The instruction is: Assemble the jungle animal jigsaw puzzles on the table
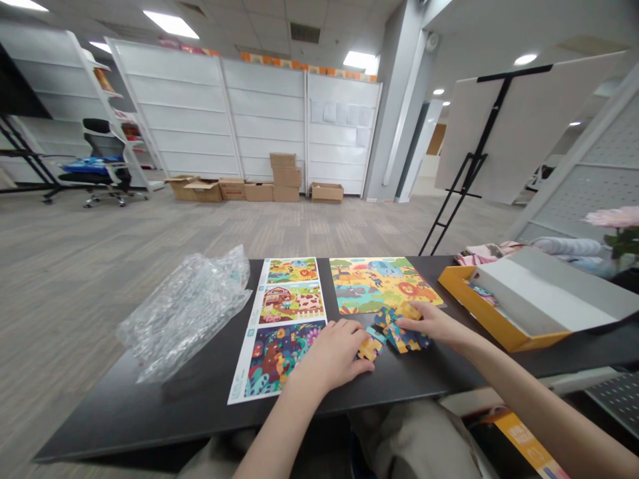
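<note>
My left hand (335,351) rests at the right edge of the printed picture sheet (239,369), its fingers and thumb curled round a few yellow puzzle pieces (369,348). To its right lies a loose heap of dark blue and yellow puzzle pieces (399,336). Over that heap my right hand (430,324) pinches a yellow puzzle piece (407,311) between thumb and fingers. Just behind the heap, an assembled animal puzzle (372,283) with a lion, a hippo and an elephant lies flat. The sheet shows three pictures: savanna, farm and night forest.
Crumpled bubble wrap (187,313) covers the table's left part. An open yellow box (504,326) with some pieces inside stands at the right, near folded cloths (564,246) and a pink flower (614,217). The black table's (150,426) front edge is close to my legs.
</note>
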### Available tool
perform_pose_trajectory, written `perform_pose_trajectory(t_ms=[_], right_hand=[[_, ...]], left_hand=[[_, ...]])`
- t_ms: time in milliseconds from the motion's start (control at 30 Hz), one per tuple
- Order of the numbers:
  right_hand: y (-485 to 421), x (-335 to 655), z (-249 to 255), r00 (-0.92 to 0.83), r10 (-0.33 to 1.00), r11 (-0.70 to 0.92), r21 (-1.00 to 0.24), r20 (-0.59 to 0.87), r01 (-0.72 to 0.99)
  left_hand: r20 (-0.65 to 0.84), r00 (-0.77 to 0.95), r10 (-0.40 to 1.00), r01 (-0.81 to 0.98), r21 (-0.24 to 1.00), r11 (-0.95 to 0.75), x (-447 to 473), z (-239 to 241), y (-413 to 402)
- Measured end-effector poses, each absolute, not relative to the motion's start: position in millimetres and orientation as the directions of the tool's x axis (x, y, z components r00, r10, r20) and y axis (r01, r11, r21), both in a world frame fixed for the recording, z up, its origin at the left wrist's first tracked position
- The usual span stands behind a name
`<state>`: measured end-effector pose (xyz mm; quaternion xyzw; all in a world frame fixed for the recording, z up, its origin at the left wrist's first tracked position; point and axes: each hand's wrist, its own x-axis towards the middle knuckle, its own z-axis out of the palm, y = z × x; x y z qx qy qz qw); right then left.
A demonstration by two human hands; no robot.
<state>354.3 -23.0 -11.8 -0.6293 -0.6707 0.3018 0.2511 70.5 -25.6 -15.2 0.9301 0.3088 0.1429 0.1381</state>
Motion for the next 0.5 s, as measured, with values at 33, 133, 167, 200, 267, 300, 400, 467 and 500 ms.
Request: perform_pose_trajectory(t_ms=[33,133,167,200,267,300,400,467,500], right_hand=[[-24,357,-14,-0.086,0.995,0.032,-0.707,-0.042,0.706],[-26,361,-19,-0.087,0.996,0.07,-0.645,0.006,0.761],[-28,362,-20,-0.083,0.996,0.084,-0.618,0.03,0.781],[-29,362,-21,-0.079,0.996,0.094,-0.591,0.051,0.801],[-32,361,-23,-0.078,0.994,0.109,-0.542,0.079,0.833],[-34,361,-24,-0.082,0.992,0.118,-0.524,0.091,0.843],[-38,361,-30,-0.096,0.986,0.15,-0.476,0.137,0.866],[-40,363,-32,-0.099,0.98,0.167,-0.44,0.174,0.882],[-40,364,-33,-0.099,0.978,0.169,-0.421,0.183,0.891]], left_hand=[[0.178,0.766,0.618,0.541,0.343,-0.768,71,-15,-26],[0.173,0.758,0.629,0.552,0.344,-0.76,73,-15,-26],[0.173,0.757,0.63,0.553,0.345,-0.759,73,-16,-26],[0.175,0.757,0.63,0.552,0.346,-0.759,73,-16,-26],[0.179,0.757,0.628,0.55,0.344,-0.761,73,-16,-26],[0.179,0.757,0.628,0.55,0.343,-0.761,73,-16,-26],[0.177,0.759,0.627,0.55,0.342,-0.762,73,-16,-26],[0.177,0.76,0.625,0.549,0.341,-0.763,73,-17,-26],[0.18,0.76,0.625,0.548,0.339,-0.765,73,-17,-25]])
